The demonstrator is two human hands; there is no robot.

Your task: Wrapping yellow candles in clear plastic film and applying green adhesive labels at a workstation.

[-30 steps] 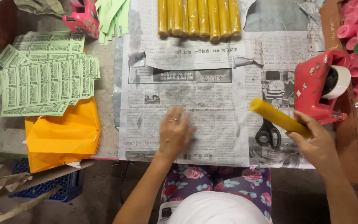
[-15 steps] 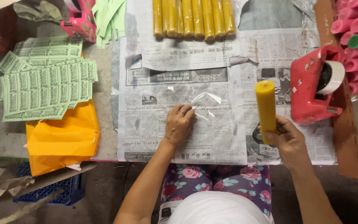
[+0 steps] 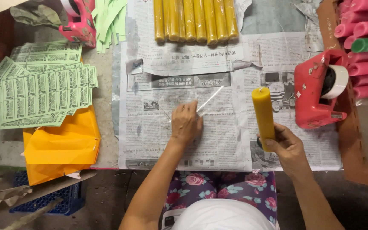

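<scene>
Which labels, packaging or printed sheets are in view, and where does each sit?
Green label sheets: fanned stack, far left, rectangular, dark print.
Green label strips: top left, cut narrow.
Newspaper: spread under both hands, grey print.
Wrapped yellow candles: row, top centre, under clear film.
Orange paper bags: left, below the sheets.

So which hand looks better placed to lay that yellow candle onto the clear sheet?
The right hand: it already grips the yellow candle, while the left hand presses the clear sheet on the newspaper.
</scene>
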